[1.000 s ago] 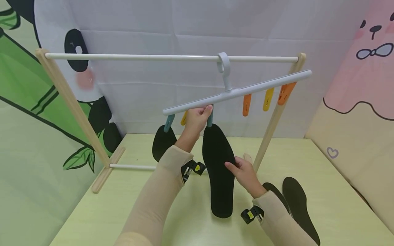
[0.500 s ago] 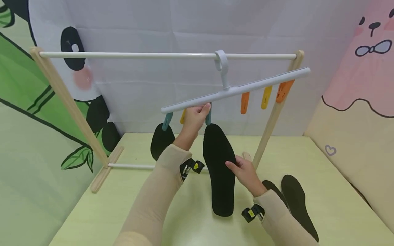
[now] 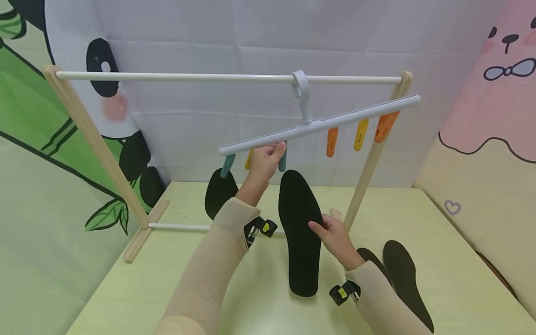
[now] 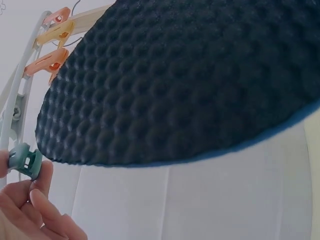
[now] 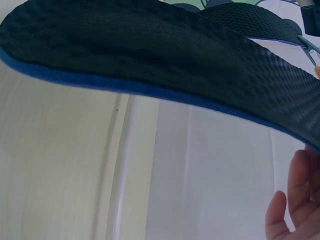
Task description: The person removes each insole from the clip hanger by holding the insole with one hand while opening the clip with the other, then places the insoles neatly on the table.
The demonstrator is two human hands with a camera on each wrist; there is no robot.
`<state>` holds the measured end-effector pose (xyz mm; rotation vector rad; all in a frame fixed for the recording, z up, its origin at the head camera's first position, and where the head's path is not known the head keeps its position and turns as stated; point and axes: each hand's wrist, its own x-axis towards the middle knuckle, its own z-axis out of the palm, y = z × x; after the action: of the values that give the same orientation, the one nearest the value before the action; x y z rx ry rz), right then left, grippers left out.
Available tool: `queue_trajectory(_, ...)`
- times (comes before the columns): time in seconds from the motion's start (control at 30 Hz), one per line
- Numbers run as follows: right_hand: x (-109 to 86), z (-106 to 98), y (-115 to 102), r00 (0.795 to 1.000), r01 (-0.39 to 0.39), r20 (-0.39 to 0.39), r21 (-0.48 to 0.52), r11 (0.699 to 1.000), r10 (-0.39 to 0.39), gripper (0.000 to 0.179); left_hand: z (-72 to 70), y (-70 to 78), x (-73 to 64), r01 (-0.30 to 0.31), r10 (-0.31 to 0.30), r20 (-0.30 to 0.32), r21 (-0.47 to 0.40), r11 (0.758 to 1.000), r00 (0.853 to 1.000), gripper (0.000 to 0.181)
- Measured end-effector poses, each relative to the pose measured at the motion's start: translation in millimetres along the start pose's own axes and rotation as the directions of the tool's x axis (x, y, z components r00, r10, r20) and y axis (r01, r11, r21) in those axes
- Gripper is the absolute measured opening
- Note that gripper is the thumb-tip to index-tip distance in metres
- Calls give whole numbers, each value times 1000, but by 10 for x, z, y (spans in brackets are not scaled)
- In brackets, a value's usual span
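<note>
Our left fingers [image 3: 279, 150] pinch the teal clip [image 3: 282, 161], our right fingers [image 3: 317, 229] grip the black insole [image 3: 299, 237] just beneath; we'd best square its tip to the clip's mouth before releasing.

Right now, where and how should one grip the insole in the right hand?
Best pinch the black insole near the middle of its right long edge, from the right, as the right hand does. It is long, thin and roughly upright, so this likely steadies it and leaves its rounded top free near the teal clip that the left hand pinches.
</note>
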<state>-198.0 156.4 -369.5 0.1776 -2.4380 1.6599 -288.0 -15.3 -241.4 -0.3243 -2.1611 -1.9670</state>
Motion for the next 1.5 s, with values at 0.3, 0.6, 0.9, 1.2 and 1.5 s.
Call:
queue_trajectory(0.3,-30,-27,21,1000,-6,-9,-16,1000,5,19,26,-27,12,30,-29,-23,42,999,999,31)
queue_trajectory(0.6,-97,-126,78,999,-14,-43,-34,999,12,18,38,-17,26,4,-2,-24,86,996,1000,30)
queue_trajectory(0.9,-149,-205,122,996,-46,-73,-44,998,43,18,30,-40,39,15,-13,-21,108,994,1000,32)
queue_trajectory(1.2,-147,-249,173,994,-33,-104,-61,998,27,17,45,-33,22,37,-36,-20,74,997,999,32)
queue_trajectory(1.5,-169,-293,185,994,-6,-109,-79,997,-3,16,52,-18,37,88,-88,-12,39,995,996,34)
